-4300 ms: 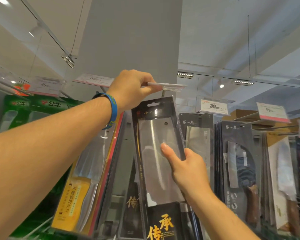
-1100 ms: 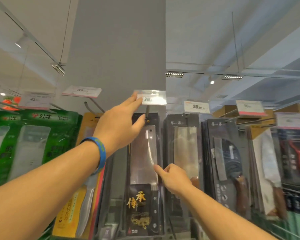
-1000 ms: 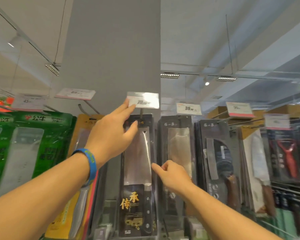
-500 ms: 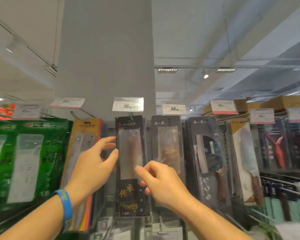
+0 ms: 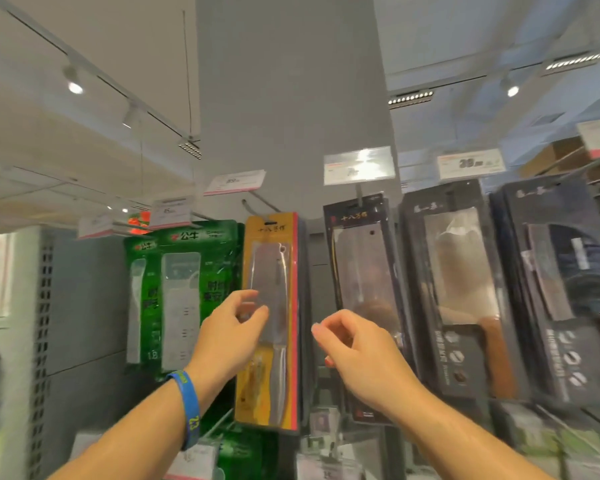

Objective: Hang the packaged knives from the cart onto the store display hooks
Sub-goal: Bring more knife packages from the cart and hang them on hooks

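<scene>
The left hand (image 5: 231,336) hangs loosely curled and empty in front of a yellow pack (image 5: 274,258). The right hand (image 5: 361,355) is also half-curled and holds nothing, just before the black knife pack (image 5: 361,265). That pack hangs upright on a hook under a price tag (image 5: 359,165). It is black card with pale characters on top and a clear window over a cleaver blade. The right hand hides its lower part, blur smears the print, and glare washes out the tag.
</scene>
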`<state>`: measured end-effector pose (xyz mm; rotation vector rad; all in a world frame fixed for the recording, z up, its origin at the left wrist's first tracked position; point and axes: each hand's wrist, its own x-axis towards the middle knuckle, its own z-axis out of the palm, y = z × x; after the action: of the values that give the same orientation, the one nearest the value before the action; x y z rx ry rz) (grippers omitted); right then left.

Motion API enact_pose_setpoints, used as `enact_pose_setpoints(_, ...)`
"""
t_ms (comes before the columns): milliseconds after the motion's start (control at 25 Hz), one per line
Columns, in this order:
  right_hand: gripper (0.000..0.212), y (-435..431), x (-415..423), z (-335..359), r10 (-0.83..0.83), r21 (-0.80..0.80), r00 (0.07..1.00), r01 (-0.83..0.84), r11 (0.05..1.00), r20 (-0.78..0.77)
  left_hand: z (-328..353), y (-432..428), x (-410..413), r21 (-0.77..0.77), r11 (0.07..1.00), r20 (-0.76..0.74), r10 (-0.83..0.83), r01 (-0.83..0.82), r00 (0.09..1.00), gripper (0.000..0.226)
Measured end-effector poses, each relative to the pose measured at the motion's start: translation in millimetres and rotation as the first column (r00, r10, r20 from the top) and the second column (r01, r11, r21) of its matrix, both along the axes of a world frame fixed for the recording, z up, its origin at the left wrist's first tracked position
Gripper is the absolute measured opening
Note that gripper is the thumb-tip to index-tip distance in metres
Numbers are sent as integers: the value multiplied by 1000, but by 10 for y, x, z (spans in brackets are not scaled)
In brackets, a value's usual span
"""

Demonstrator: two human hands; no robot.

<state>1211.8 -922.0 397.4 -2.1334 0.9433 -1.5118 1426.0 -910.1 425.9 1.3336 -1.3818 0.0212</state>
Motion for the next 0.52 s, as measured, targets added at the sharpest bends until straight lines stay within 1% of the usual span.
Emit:
enact_pose_setpoints(80,14,-176,156,75,-9,-23,1000,8,1000,-5,3,-202,154,45,999,6,8,-8,1000,47)
enact_pose_setpoints(120,16,-280,241,104,-18,-40,1000,18,999,-10,9,-317,239,55,998,6,11,-12,1000,53)
enact_pose_setpoints(280,48,-681,515,149,-90,-82,996,91,992,19,69,-721,491,77,997,-53,10,-5,999,67)
enact_pose_setpoints(360,56,-873,635,156,-117,-56,991,121,991,56,48,-908,535,65,998,-102,-7,14,995,70)
enact_pose_setpoints(440,54,-1027,716,153,-91,7,987,91,996,130,31,-1057,512,55,996,-187,-56,68,981,72)
enact_pose_setpoints(520,44,-1133,797,127,-42,40,984,35,999,171,29,-1150,466,21,993,-290,-105,116,951,74)
